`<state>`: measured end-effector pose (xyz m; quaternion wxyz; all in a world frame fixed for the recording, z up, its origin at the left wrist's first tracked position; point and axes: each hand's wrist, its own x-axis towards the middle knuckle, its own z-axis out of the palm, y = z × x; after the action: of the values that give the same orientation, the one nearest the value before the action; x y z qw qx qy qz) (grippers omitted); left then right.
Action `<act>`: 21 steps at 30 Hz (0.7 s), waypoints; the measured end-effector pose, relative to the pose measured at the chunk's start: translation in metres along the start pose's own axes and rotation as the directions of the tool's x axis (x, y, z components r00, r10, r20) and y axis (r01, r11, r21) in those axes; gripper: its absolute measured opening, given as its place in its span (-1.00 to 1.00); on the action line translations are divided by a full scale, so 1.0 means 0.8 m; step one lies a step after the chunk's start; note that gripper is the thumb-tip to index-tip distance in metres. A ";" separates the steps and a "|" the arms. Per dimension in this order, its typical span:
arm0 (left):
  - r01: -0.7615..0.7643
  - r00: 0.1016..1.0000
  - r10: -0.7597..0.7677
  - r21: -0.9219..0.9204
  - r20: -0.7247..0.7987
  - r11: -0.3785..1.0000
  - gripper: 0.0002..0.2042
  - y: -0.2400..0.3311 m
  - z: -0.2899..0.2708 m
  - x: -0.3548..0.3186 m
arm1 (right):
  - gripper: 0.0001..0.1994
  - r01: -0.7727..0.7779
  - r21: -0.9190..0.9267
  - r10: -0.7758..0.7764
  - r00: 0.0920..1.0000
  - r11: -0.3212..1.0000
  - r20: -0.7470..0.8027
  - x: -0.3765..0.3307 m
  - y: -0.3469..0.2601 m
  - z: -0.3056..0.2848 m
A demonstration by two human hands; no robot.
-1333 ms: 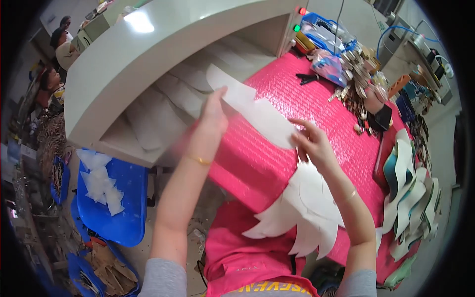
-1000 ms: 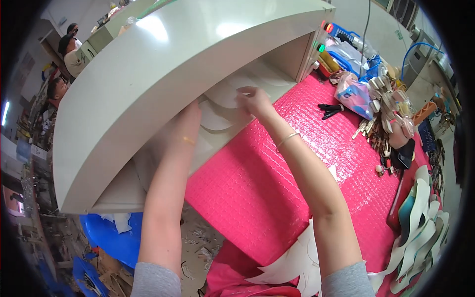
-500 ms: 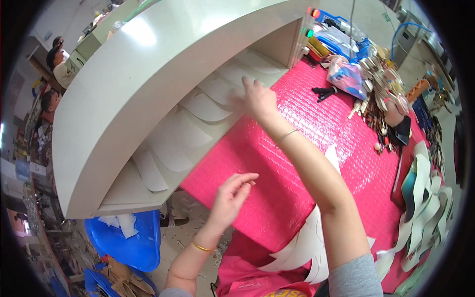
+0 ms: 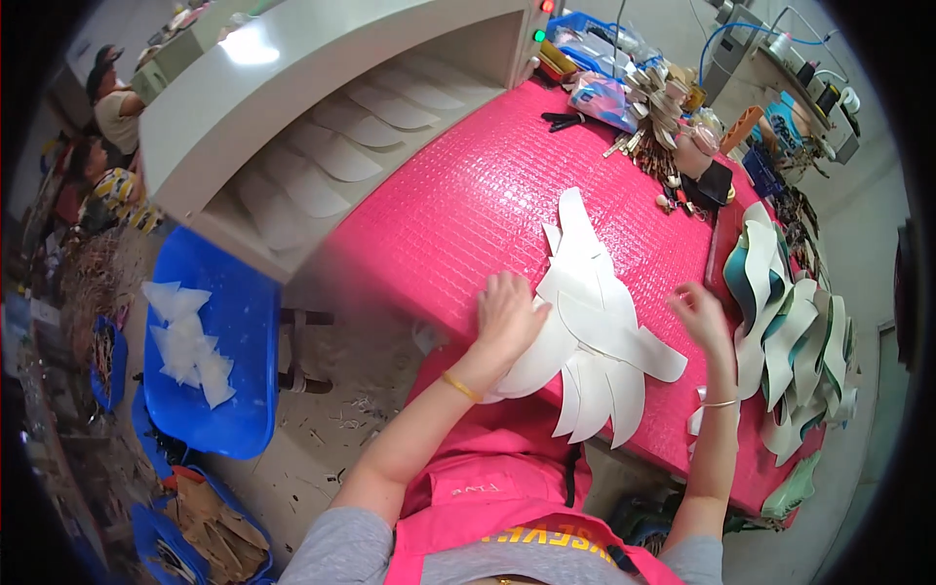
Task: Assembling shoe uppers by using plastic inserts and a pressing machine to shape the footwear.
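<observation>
Left hand (image 4: 507, 317) is down flat on the fan of white cut pieces (image 4: 595, 331), palm pressing the left edge of the pile, fingers spread loosely and closed on nothing. The pieces lie overlapped like feathers on the pink table (image 4: 458, 205), near its front edge, with the lower tips hanging just past the edge toward the person. Right hand (image 4: 700, 314) hovers just right of the pile, fingers half curled, open and empty, not quite touching the pieces as far as the view shows. A thin bracelet sits on each wrist. Further right, a stack of curved white and teal strips (image 4: 780, 322) rests along the table's side. At the back of the table, the cream machine (image 4: 322, 78) spans the width, and under its hood a row of white pieces (image 4: 341, 146) lies spaced out on the belt, well apart from the hands. Clutter of tools and bags (image 4: 643, 97) crowds the far right corner. Down on the floor to the left, a blue bin (image 4: 234, 341) holds a few white scraps (image 4: 185, 341). Other people sit in the far upper left.
</observation>
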<state>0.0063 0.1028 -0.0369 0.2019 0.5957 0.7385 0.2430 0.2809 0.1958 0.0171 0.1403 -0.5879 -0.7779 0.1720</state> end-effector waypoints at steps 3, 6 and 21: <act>-0.031 0.998 0.033 0.030 -0.062 0.999 -0.62 0.015 0.018 -0.006 | -0.58 -0.012 0.089 -0.006 0.980 0.996 0.198 -0.020 -0.006 0.055; 0.035 0.976 0.092 -0.556 0.199 0.831 -0.63 0.009 -0.003 -0.023 | -0.68 -0.016 0.205 -0.037 0.968 0.979 0.249 -0.018 -0.025 0.059; -0.156 0.506 -0.803 -0.949 -0.315 0.274 -0.64 -0.188 -0.215 -0.406 | -0.83 0.155 0.626 -0.550 0.662 0.765 0.509 0.008 -0.219 0.121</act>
<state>-0.1447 -0.2614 0.0136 0.2020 0.0038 0.5920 0.7802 0.0870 0.1485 0.0054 0.0412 -0.2524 -0.7976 0.5463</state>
